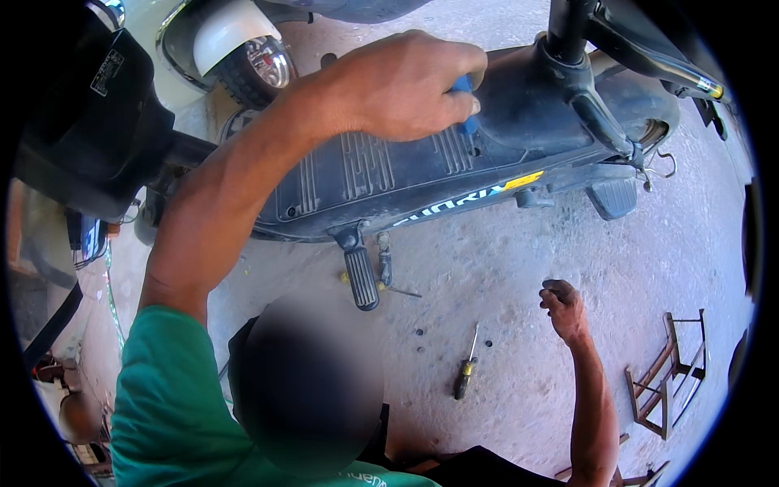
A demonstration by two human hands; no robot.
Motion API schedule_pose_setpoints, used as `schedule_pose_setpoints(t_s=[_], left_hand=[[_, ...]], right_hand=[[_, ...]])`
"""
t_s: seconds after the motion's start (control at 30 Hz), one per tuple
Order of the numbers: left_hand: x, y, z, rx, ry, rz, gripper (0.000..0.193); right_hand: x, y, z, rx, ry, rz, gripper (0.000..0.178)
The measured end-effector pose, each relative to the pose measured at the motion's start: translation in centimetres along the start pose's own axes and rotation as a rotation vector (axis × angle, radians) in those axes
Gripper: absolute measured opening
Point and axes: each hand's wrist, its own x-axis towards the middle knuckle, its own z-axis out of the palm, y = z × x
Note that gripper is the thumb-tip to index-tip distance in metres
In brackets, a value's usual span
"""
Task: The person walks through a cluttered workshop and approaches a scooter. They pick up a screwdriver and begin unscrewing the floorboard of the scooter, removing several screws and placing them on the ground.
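The left hand [410,85] grips a slim blue handle [468,125] above the ribbed black footboard [381,164]; the right hand [564,310] curls, contents unclear.

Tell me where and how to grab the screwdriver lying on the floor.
Grip the screwdriver around its yellow-and-dark handle, probably from above on the near side. It lies flat on the floor, with the thick handle toward the person and the thin shaft pointing away.

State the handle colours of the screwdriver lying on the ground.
The screwdriver's handle is black and yellow, best seen in the head view.
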Motion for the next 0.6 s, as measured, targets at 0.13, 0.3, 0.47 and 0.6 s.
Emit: schedule_pose_setpoints(t_s=[0.13, 0.3, 0.47, 0.6], left_hand=[[-0.2, -1.1, 0.4, -0.08, 0.065, 0.086, 0.029], [-0.6, -2.0, 0.5, -0.127, 0.053, 0.047, 0.029], [-1.7, -2.5, 0.7, -0.154, 0.087, 0.031, 0.029], [-1.9, -2.5, 0.7, -0.145, 0.083, 0.038, 0.029]], right_hand=[[-1.0, -4.5, -0.3, 0.007, 0.027, -0.006, 0.033], [-0.6, -8.1, -0.6, 0.044, 0.028, -0.009, 0.035], [0.7, -11.2, 0.4, 0.092, 0.009, -0.083, 0.037], [1.2, -12.6, 0.9, 0.077, -0.015, -0.111, 0.037]])
